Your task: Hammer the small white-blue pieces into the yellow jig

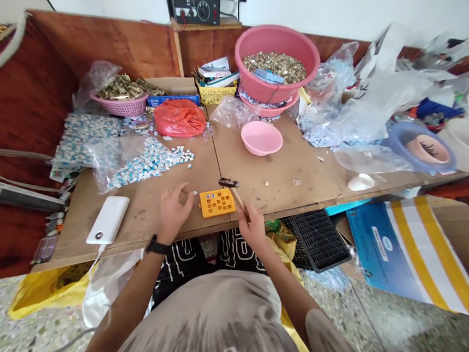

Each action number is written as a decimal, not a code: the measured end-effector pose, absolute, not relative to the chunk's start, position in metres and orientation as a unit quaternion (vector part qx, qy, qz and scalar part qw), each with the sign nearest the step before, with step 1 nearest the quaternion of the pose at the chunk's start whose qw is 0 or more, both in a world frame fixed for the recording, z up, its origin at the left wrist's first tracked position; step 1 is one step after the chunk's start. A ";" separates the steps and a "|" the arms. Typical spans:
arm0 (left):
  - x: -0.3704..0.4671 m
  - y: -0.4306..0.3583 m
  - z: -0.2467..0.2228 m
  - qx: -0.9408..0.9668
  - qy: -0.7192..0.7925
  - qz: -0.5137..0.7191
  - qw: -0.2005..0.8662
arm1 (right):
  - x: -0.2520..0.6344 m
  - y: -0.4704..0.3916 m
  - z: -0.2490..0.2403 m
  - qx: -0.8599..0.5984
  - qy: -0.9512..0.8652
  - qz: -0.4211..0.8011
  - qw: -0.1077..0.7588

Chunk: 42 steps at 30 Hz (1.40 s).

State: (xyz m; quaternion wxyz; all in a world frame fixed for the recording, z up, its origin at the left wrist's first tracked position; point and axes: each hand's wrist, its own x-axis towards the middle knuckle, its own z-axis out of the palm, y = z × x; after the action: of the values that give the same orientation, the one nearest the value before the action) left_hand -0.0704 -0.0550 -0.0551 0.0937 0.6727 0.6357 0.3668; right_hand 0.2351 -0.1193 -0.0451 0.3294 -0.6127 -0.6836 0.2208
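Observation:
A yellow tray (217, 202) with square pockets lies near the table's front edge, with small white-and-blue pieces in pockets of its upper left part. Just left of it is my left hand (175, 209), thumb and index finger pinched on a small white piece (194, 193). My right hand (250, 225) is wrapped round the wooden handle of a small hammer (229, 183), whose dark head is above the tray's upper right corner. Many similar white-and-blue pieces (149, 160) spill from a clear bag, left of and beyond my left hand.
A white power bank (108, 220) with a cable lies at left. Further back are a red bag (180, 117), a pink bowl (261, 138) and a large pink basin (278, 37) of metal parts. A white cup (361, 181) and a blue basket (421, 147) sit at right.

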 end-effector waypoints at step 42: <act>-0.094 -0.070 -0.070 0.719 0.631 0.234 0.173 | 0.249 -0.134 -0.099 -0.673 -0.570 0.293 0.368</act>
State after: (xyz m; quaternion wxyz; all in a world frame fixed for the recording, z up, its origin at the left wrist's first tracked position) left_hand -0.0935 -0.0696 -0.0703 0.1732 0.7186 0.6315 0.2343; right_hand 0.2489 -0.1338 -0.0986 0.3681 -0.6734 -0.5704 0.2927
